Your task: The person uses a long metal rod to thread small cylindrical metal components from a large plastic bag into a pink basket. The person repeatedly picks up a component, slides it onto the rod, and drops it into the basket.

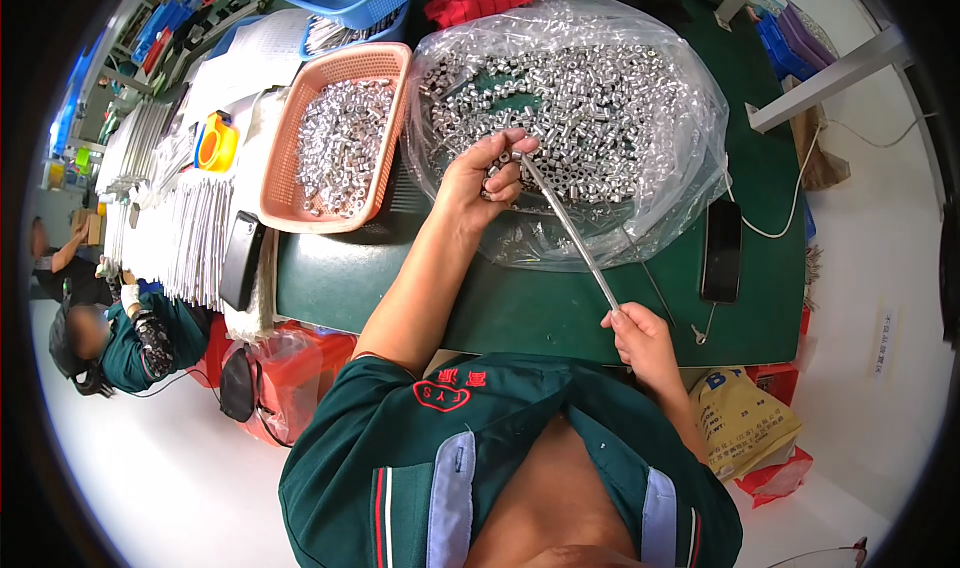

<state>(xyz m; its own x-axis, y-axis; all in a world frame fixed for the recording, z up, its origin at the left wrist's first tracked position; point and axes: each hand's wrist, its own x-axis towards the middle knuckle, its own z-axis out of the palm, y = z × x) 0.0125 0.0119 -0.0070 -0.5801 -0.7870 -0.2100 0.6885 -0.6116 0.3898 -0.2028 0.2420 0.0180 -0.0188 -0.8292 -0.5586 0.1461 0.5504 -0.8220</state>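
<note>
Two bare hands share one long, straight, silver metal rod (573,230), which slants above a dark green tabletop (530,313), its far end up and to the left. The left hand (474,176) is curled narrowly around a few small silver metal cylinders (505,157), too overlapped by the fingers to count exactly, with the rod's far end at its fingertips; whether that end sits inside a cylinder, I cannot tell. The right hand (642,338) holds the near end in a closed pinch between thumb and fingers.

Beyond the rod lies one large, clear plastic bag (692,183), spread open, with loose silver cylinders (620,108) far too many to count. Just left of it stands one salmon-pink, rectangular plastic basket (277,153) holding another uncountable heap of similar pieces. At least two blue plastic baskets (365,6) stand behind it, one above the other.

One black smartphone (722,253) lies right of the bag, and one black, rounded rectangular object (241,261) lies left of the pink basket, beside many pale, slender rods (195,238). One yellow ring-shaped object (214,146) rests near them. Two other people are at the far left, the nearer in a green top (185,333).
</note>
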